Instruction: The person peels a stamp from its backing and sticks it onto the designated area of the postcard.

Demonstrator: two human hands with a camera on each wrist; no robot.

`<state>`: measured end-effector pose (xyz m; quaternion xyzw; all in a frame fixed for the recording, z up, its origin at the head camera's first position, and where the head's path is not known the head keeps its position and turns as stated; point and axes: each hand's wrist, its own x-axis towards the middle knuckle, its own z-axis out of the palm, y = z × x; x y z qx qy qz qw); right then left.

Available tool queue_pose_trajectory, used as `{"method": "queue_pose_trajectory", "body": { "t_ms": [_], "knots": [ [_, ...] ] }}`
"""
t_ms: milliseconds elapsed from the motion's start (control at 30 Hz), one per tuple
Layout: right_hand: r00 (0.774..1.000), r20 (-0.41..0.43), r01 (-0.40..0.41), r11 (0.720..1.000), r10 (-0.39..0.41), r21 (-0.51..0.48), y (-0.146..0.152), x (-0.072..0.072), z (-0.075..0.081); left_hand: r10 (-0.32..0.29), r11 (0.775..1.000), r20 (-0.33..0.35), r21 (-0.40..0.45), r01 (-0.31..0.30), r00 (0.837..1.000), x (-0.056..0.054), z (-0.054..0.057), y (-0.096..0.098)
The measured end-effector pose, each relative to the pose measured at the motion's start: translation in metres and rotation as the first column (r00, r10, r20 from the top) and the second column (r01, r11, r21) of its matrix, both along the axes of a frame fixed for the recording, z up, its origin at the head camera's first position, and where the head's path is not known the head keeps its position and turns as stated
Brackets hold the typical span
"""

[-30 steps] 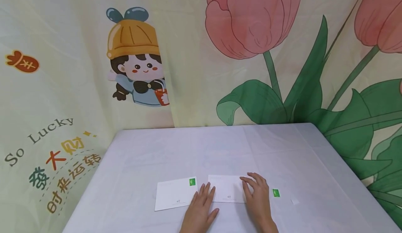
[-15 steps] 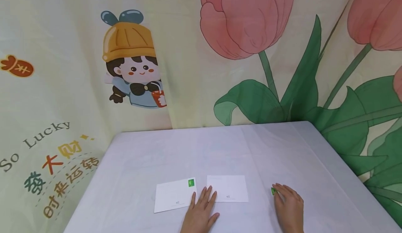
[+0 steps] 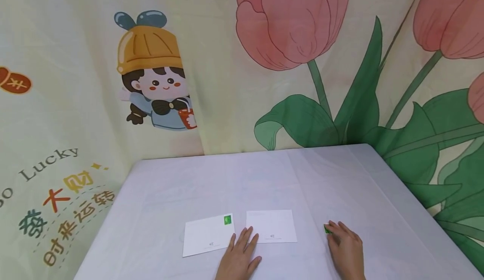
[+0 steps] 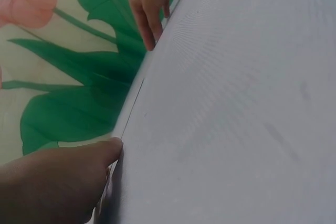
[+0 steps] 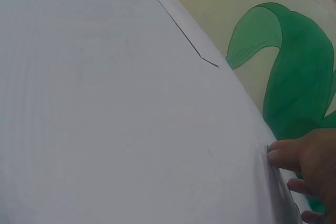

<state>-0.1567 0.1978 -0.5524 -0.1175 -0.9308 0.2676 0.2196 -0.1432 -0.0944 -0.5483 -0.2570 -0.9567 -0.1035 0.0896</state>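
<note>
My left hand (image 3: 237, 254) lies flat with its fingers spread, fingertips at the lower corners of two white envelopes. The left envelope (image 3: 204, 236) bears a green stamp (image 3: 227, 220) in its upper right corner and lies slightly turned. Beside it, the right envelope (image 3: 270, 225) shows only a small grey print low on its face. Farther right, my right hand (image 3: 345, 248) pinches a loose green stamp (image 3: 327, 228) between thumb and forefinger, down at the tabletop; the fingers cover most of it. In the right wrist view, thumb and fingertips (image 5: 275, 153) meet at the table surface.
A white cloth (image 3: 211, 183) covers the table, whose far edge meets a printed curtain (image 3: 219, 61) with tulips and a cartoon child. The cloth has faint creases.
My right hand has left the right envelope's corner, moved right to the loose stamp and taken hold of it. A small white scrap there is now hidden. The left hand stays put.
</note>
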Motion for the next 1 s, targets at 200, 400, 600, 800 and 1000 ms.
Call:
{"method": "queue_pose_trajectory", "body": {
  "t_ms": [200, 400, 600, 800, 1000],
  "knots": [
    [1.000, -0.026, -0.004, 1.000, 0.004, 0.004, 0.0009, -0.0001, -0.0003, -0.010, 0.999, 0.026, 0.050, 0.009, 1.000, 0.0004, -0.0013, -0.0002],
    [0.998, -0.061, -0.013, 1.000, 0.013, 0.008, 0.0029, 0.0001, -0.0015, -0.013, 0.998, 0.063, 0.057, 0.009, 0.998, 0.0006, -0.0014, -0.0004],
    [0.987, -0.151, -0.057, 0.998, 0.059, 0.020, 0.0062, 0.0025, -0.0042, -0.018, 0.998, 0.033, 0.061, 0.016, 0.999, 0.0017, -0.0020, -0.0015],
    [0.982, -0.181, -0.052, 0.999, 0.050, -0.008, 0.0067, 0.0023, -0.0052, -0.022, 0.998, -0.002, 0.062, 0.022, 1.000, 0.0017, -0.0027, -0.0023],
    [0.994, -0.105, -0.007, 0.999, 0.004, -0.033, 0.0048, 0.0018, -0.0036, -0.036, 0.997, -0.047, 0.062, 0.038, 0.998, 0.0006, -0.0051, -0.0021]
  ]
}}
